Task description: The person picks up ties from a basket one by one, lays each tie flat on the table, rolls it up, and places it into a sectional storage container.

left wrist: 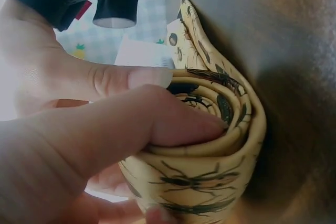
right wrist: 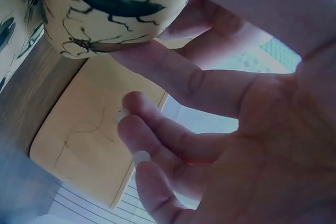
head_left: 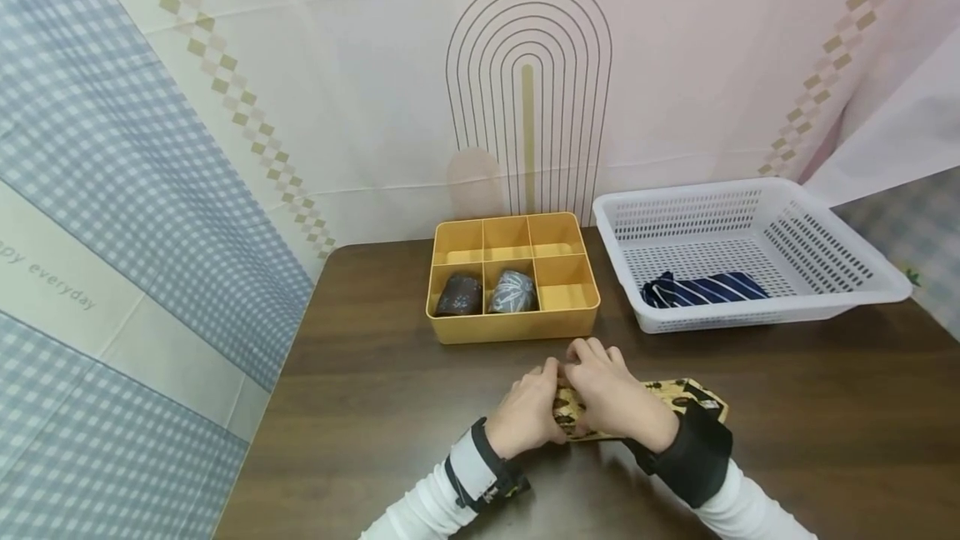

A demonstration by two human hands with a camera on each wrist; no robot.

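Note:
A yellow tie [head_left: 678, 395] printed with dark insects lies on the brown table [head_left: 825, 407], and its left end is wound into a roll [left wrist: 210, 145]. My left hand [head_left: 528, 411] and right hand [head_left: 609, 392] meet over that roll, and both grip it. In the left wrist view a left finger [left wrist: 163, 124] presses on the coil's edge, with a right finger [left wrist: 131, 80] just above it. From the right wrist view the roll [right wrist: 110, 9] sits on my right fingers [right wrist: 173, 77]. The unrolled tail runs right, under my right wrist.
A yellow six-compartment box [head_left: 570, 319] stands just beyond the hands, with a dark rolled tie [head_left: 459, 296] front left and a grey one [head_left: 513, 292] front middle. At the right, a white basket [head_left: 825, 290] holds a navy striped tie [head_left: 701, 288]. Patterned backdrops close in the back and left.

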